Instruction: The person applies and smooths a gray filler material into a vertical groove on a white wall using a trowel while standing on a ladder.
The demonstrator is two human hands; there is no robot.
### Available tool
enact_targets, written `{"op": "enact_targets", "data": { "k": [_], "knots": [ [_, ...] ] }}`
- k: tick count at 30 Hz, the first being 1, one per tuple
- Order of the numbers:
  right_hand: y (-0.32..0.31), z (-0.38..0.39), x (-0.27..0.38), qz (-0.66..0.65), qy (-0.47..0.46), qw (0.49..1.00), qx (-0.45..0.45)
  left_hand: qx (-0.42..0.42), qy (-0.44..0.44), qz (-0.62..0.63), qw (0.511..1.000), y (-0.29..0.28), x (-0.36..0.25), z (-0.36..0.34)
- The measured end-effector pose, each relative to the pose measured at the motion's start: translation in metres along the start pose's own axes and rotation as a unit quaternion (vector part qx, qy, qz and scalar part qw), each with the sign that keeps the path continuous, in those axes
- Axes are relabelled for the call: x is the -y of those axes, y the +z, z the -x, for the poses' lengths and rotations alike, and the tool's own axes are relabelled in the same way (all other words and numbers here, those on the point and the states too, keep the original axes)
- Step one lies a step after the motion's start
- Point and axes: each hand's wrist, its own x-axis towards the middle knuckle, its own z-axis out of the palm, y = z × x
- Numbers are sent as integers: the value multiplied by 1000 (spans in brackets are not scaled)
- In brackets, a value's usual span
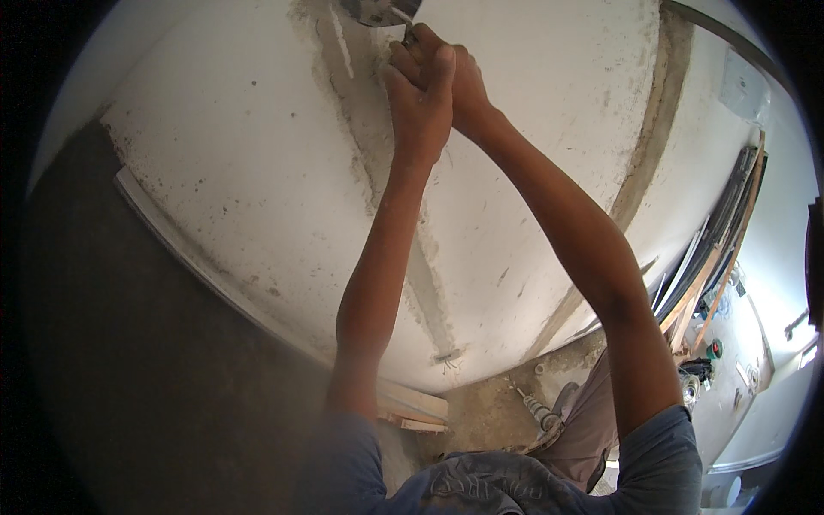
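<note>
Both my arms are stretched out toward the white wall [283,189], and the hands meet high up at the top of the view. My left hand [419,103] is closed, its thumb lying against the right hand. My right hand [464,79] is closed too, its fingers curled beside and partly behind the left. What they grip is mostly hidden by the fingers. Just beyond the fingertips is a grey metallic piece [378,10] with a rounded lower edge, cut off by the frame; its kind cannot be told. A rough grey plastered strip [356,129] runs down the wall below it.
Another plastered strip [644,154] crosses the wall to the right. Thin wires [448,360] poke out near the wall's foot. A power tool with a ribbed grey body [539,412] lies on the floor near pale boards [421,408]. Long planks and dark pipes [730,232] lean at right.
</note>
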Motion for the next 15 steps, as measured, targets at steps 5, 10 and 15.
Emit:
{"op": "enact_targets", "data": {
  "k": [5, 10, 15],
  "knots": [
    [-8, 15, 15, -23, 55, 997, 57, 9, -2, 41, 999, -6, 7, 7],
    [8, 45, -2, -9, 80, 996, 33, -7, 28, -4, 1000, -3, 14, 38],
    [-6, 41, 15, -15, 98, 992, 80, 57, -27, -13, 998, -14, 5, 33]
  ]
}}
